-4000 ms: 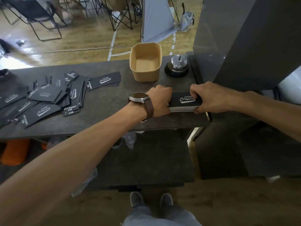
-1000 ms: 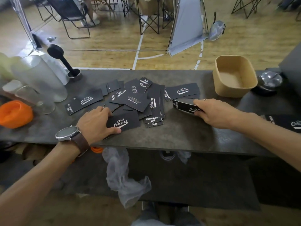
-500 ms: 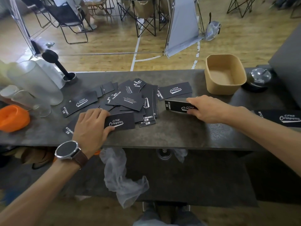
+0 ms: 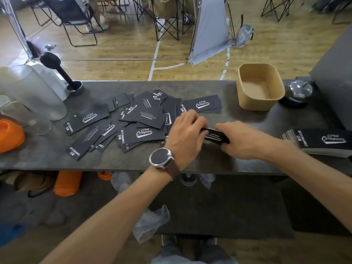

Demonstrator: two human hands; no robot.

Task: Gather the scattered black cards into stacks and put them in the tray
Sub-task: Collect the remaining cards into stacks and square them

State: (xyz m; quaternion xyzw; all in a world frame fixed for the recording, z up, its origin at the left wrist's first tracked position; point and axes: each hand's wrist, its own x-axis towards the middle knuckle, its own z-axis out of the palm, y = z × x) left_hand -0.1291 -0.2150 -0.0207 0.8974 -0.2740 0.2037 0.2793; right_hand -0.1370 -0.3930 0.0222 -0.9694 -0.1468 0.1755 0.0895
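Several black cards [image 4: 133, 119] with white print lie scattered over the middle of the dark counter [image 4: 190, 161]. My left hand [image 4: 185, 135] and my right hand [image 4: 242, 139] meet just right of the pile, both gripping a few black cards [image 4: 216, 137] between them. A squared stack of black cards [image 4: 322, 142] lies at the counter's right end. The tan tray [image 4: 260, 86] stands at the back right with nothing inside.
A call bell [image 4: 299, 93] sits right of the tray beside a grey block [image 4: 335, 77]. At the left stand frosted jugs [image 4: 32, 90], a black tamper [image 4: 62, 73] and an orange object [image 4: 9, 135]. Folding chairs stand beyond the counter.
My left hand left the pile's left side and moved right to meet my right hand on the held cards. Four seconds ago both hands squared the stack at the right end.
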